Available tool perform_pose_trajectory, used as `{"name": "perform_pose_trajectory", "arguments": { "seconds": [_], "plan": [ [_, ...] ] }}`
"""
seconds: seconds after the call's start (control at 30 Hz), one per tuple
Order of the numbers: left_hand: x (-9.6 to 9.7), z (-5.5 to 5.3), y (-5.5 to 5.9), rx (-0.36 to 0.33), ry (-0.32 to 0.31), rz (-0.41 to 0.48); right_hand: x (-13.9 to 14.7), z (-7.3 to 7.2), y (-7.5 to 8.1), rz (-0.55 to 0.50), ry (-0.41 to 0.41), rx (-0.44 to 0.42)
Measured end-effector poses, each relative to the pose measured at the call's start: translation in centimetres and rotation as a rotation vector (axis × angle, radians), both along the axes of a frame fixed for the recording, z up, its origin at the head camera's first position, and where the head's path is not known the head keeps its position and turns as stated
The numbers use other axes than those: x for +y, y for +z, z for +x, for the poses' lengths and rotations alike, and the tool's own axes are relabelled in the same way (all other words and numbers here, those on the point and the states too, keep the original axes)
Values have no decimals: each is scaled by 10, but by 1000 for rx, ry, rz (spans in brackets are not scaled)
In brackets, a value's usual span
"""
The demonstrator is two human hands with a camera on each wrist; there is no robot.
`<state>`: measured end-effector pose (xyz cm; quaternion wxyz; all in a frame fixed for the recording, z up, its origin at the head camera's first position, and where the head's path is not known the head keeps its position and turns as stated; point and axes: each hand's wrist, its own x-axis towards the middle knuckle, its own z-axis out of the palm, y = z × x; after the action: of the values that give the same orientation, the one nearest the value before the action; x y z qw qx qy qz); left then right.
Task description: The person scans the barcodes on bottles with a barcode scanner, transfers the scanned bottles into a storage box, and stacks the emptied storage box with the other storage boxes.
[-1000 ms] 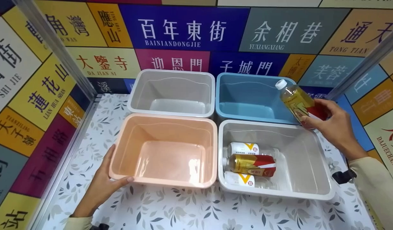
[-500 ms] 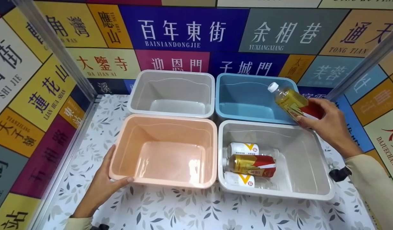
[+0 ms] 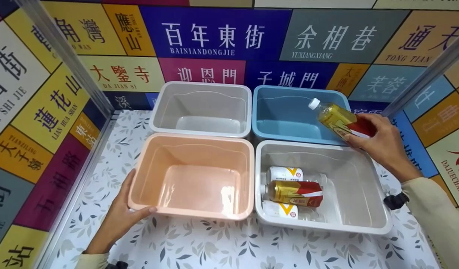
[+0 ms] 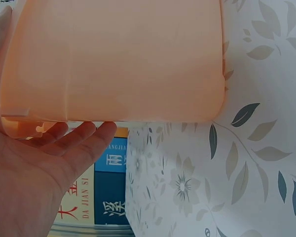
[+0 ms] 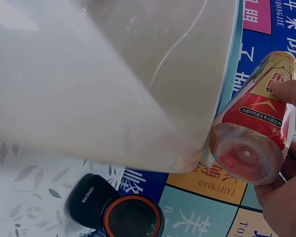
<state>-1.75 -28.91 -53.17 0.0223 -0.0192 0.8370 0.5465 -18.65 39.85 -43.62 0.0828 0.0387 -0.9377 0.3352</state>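
One bottle point(image 3: 339, 120) with a yellow-and-red label slants over the right-hand part of the blue bin point(image 3: 289, 129), white cap to the left. Over the last second I have watched it shift leftward and slightly lower on my head feed, from the bin's right end further in over the opening. To my eye that puts it better placed above the bin, though it is not let go yet, and I cannot tell whether its base touches the rim. The right hand point(image 3: 386, 140) is closed round its lower half, thumb across the near side; my right wrist feed shows the base facing the camera.

Meanwhile the left hand point(image 3: 123, 203) has not moved: its fingers lie fairly straight along the side of the peach bin point(image 3: 192, 214), thumb spread onto the front rim, seemingly steadying it.

Just nearer than the blue bin, the off-white bin point(image 3: 322, 225) holds a matching bottle point(image 3: 296, 193) lying between two white-labelled bottles point(image 3: 285, 173), unchanged. The grey bin point(image 3: 208, 125) sits behind the peach one.

All four bins stand close together on a surface point(image 3: 199, 246) printed with grey leaves. Beyond, walls point(image 3: 214, 37) of coloured panels carry large Chinese lettering, with metal posts point(image 3: 419, 69) at the corners.
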Motion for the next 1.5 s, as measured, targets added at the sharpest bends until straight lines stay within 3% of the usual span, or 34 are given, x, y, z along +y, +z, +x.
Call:
{"name": "perform_pose_trajectory", "arguments": {
  "seconds": [0.4,1.0,1.5],
  "plan": [
    [0,-1,1,-7,1,-9,-4,-5,3,26,11,-8],
    [-2,-1,-2,18,-5,17,-10,-13,1,43,56,64],
    [-2,-1,-2,18,-3,17,-15,-20,-1,56,75,71]
  ]
}}
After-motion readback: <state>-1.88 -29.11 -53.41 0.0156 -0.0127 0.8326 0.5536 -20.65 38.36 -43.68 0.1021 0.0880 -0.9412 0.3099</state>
